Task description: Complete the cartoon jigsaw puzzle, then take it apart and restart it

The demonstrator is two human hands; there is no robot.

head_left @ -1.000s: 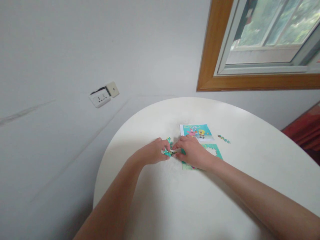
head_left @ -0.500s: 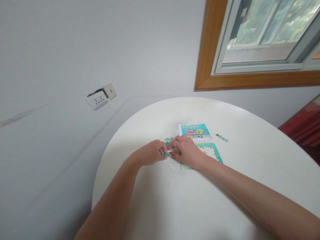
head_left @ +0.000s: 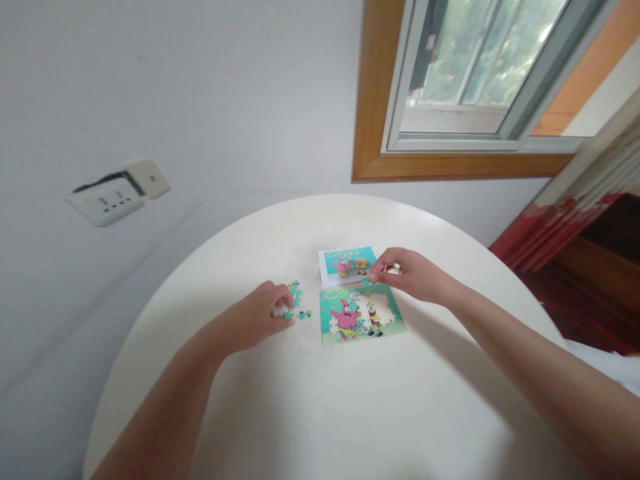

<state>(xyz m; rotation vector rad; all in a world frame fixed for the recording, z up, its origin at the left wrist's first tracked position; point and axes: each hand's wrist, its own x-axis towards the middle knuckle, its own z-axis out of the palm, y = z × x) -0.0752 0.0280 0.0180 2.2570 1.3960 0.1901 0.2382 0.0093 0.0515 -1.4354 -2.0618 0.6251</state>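
Note:
A jigsaw puzzle (head_left: 333, 300) with pink and yellow cartoon figures lies partly filled on the white table, with a gap in its right half. My right hand (head_left: 407, 272) is over the puzzle's upper right edge and pinches a small teal puzzle piece (head_left: 369, 281). To the left, my left hand (head_left: 263, 312) rests low on the table with curled fingers, thumb and index apart. Loose puzzle pieces (head_left: 296, 293) lie by its fingertips, and another piece (head_left: 305, 314) is just right of them. Part of the space under the left fingers is hidden.
Behind the puzzle lies a printed reference picture (head_left: 345, 267), its right edge covered by my right hand. More pieces (head_left: 394, 269) show partly behind that hand. The round white table (head_left: 340, 413) stands near a wall with a socket (head_left: 107, 200) and a window.
My hands have moved apart: the right one went right, over the puzzle's upper right, and now pinches a piece. The view has turned right, and more of the puzzle shows.

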